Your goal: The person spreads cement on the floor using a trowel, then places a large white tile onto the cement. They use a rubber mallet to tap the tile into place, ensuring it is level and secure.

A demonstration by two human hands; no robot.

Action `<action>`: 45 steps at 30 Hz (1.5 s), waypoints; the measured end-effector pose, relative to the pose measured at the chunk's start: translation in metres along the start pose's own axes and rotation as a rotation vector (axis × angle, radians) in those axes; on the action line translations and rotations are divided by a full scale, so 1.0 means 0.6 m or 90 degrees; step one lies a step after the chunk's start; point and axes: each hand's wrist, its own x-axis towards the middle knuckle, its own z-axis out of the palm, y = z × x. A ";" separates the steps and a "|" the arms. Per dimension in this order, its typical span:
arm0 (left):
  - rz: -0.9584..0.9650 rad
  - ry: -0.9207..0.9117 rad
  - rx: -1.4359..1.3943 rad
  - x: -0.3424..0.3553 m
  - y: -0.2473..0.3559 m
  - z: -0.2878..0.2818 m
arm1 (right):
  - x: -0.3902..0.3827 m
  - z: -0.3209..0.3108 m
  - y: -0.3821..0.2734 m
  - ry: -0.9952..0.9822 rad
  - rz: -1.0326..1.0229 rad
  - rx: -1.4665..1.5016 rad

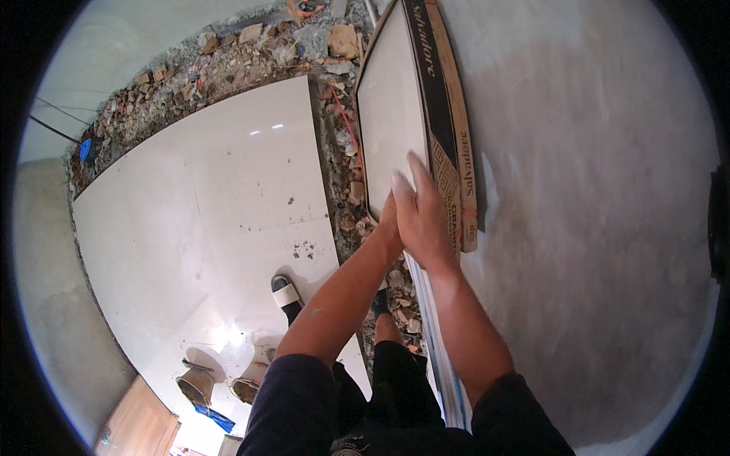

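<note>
Large glossy off-white tile [389, 114], upper centre, upright on edge against cardboard packing [449, 137]; right hand [422, 216] flat on its face, left hand [389, 224] mostly hidden, grip indeterminate.

A flat cardboard tile box [449, 129] leans upright against the grey wall [593, 190] (brown edges, a black printed band with a patterned panel), beside rubble

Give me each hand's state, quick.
Left hand: mostly hidden behind the right, cannot tell.
Right hand: open, fingers flat against the upright white tile.
</note>
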 end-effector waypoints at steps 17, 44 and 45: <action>-0.015 0.002 0.237 -0.018 0.024 0.005 | 0.177 -0.015 0.070 -0.041 0.118 -0.409; -0.108 0.614 -0.045 0.376 -0.144 -0.223 | 0.195 -0.046 0.072 -0.100 0.154 -0.318; -0.110 0.570 -0.025 0.429 -0.154 -0.254 | 0.194 -0.046 0.070 -0.088 0.146 -0.324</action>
